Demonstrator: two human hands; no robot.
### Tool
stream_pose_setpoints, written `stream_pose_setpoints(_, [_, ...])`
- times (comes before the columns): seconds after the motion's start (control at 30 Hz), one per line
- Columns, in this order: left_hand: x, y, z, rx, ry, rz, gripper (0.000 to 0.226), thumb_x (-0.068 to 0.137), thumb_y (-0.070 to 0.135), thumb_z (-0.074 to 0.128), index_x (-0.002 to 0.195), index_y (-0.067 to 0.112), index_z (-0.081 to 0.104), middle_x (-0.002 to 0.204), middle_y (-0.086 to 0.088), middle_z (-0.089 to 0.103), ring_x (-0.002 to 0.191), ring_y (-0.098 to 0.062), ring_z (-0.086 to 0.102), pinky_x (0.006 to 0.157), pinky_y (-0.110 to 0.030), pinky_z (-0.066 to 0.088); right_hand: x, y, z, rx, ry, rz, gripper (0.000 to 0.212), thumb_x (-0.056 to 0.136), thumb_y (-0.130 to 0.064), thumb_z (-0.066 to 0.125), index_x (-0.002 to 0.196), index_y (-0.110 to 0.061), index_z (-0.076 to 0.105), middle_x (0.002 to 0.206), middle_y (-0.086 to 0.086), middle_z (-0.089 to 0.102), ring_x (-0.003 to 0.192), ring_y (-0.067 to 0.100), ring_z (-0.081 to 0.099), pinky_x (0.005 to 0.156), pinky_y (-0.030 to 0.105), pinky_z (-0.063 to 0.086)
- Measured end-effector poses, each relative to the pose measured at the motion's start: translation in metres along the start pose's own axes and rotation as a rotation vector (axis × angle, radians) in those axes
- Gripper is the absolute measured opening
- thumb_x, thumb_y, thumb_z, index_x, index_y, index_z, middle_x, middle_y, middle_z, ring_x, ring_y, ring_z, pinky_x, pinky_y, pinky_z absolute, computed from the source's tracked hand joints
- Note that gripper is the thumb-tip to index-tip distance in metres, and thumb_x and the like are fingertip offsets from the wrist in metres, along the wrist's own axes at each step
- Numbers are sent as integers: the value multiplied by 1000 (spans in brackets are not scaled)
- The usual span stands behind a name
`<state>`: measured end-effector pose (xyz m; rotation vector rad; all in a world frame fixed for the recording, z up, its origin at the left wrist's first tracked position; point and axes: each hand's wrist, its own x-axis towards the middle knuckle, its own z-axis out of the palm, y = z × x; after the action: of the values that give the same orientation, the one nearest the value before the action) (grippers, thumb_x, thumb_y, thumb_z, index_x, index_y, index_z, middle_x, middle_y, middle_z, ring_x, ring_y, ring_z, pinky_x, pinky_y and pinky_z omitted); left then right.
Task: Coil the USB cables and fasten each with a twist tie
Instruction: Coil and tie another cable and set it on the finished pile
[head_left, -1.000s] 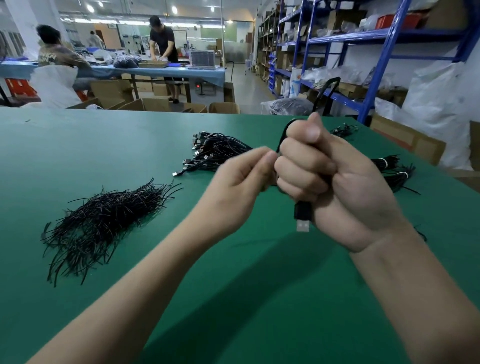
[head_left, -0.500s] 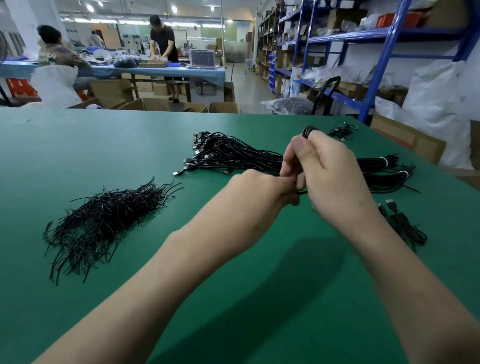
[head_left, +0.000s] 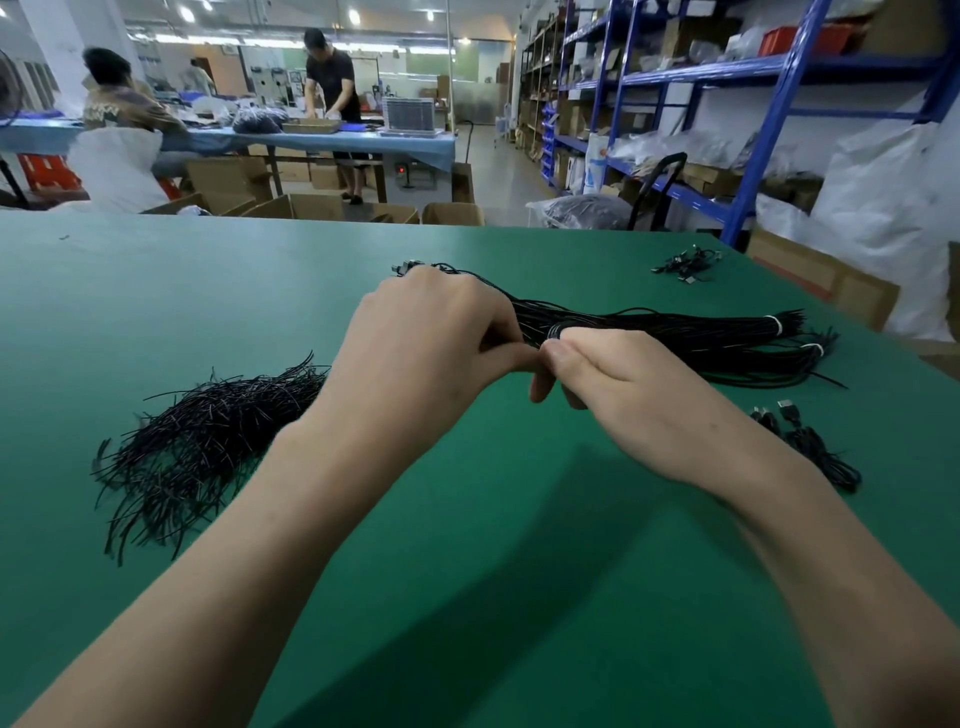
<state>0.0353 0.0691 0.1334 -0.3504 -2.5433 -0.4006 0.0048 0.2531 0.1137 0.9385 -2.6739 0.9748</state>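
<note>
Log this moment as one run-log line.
left hand: pinches coiled cable | right hand: grips coiled cable | tie on it: unseen | twist ties: piled left | uncoiled cables: behind hands

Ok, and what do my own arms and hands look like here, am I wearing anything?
The left forearm and right forearm are bare down to the picture's lower edge, with no sleeves in view. The left hand and right hand have no gloves. No watch, bracelet, ring or marking shows on the sides facing the camera.
</note>
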Motion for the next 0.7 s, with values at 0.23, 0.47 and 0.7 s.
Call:
stream_pose_setpoints(0.23, [2, -17, -1, -51, -120, 310, 29, 92, 30, 72, 121, 33, 74, 105, 11, 73, 96, -10, 66, 80, -41, 53, 1, 2, 4, 165, -297, 84, 29, 106, -24, 44, 88, -21, 66, 71, -6, 47, 62, 10, 43, 62, 30, 38])
stream_pose_setpoints(0.47, [4, -28, 4, -135, -84, 372, 18, 92, 40, 70, 104, 32, 79, 91, 15, 72, 80, -3, 63, 69, -38, 53, -3, 7, -4, 357, -401, 81, 30, 108, -17, 39, 92, -9, 63, 66, -2, 41, 63, 16, 39, 62, 36, 34])
stream_pose_setpoints(0.7, [1, -29, 14, -148, -146, 341, 27, 93, 47, 63, 104, 27, 76, 94, 17, 62, 84, -1, 61, 76, -35, 52, 0, 7, -7, 97, -303, 72, 29, 106, -23, 46, 85, -19, 66, 66, -6, 58, 62, 11, 58, 65, 26, 49])
